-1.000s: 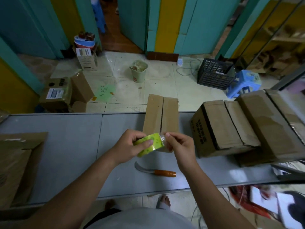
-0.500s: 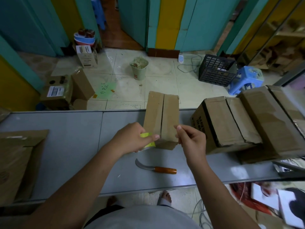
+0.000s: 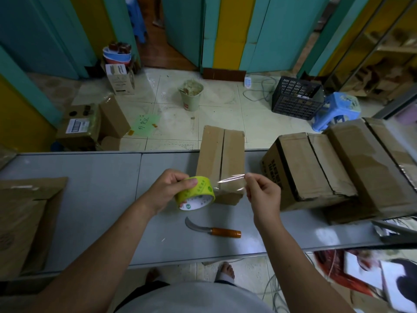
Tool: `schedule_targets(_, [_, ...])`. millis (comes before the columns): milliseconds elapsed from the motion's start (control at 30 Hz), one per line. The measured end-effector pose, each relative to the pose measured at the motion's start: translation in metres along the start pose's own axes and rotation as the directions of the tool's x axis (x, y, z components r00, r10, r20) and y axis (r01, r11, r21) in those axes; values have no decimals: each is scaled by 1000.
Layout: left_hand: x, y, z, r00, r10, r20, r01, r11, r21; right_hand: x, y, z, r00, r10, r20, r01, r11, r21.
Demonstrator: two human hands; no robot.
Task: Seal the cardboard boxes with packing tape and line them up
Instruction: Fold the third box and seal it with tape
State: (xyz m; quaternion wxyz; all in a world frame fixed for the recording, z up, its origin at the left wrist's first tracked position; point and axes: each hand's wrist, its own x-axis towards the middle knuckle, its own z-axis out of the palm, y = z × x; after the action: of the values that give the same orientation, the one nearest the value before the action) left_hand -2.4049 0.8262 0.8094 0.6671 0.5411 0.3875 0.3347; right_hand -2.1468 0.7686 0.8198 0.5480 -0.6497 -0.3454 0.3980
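A narrow cardboard box stands on the grey table in front of me, its top flaps meeting at an open seam. My left hand grips a yellow-green roll of clear packing tape just left of the box's near end. My right hand pinches the free end of the tape. A short clear strip stretches between the roll and those fingers, across the box's near end. Two larger boxes lie side by side to the right.
A curved knife with an orange handle lies on the table below my hands. Flattened cardboard covers the table's left end. Beyond the table, on the tiled floor, are boxes, a bin, a black crate and a blue stool.
My hands were together at the roll, then drew apart. A strip of tape is now pulled out from the roll to the right.
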Motion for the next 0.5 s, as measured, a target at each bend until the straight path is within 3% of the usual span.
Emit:
schedule_targets(133, [1, 0, -14, 999, -38, -11, 40, 943, 331, 6, -8, -7, 998, -63, -13, 62, 998, -33])
schedule_targets(233, [5, 1, -25, 983, -152, -107, 185, 732, 656, 5, -5, -9, 996, -84, -9, 83, 993, -84])
schedule_targets(333, [11, 1, -26, 959, -180, -218, 283, 582, 762, 0, 6, -8, 999, -23, -49, 19, 997, -68])
schedule_targets(400, [12, 3, -27, 977, -163, -139, 212, 642, 737, 0, 13, -13, 994, 70, -83, -71, 997, -14])
schedule_targets(500, [11, 5, -34, 995, -101, -17, 94, 827, 554, 3, 22, -22, 984, 149, -98, -148, 989, 9])
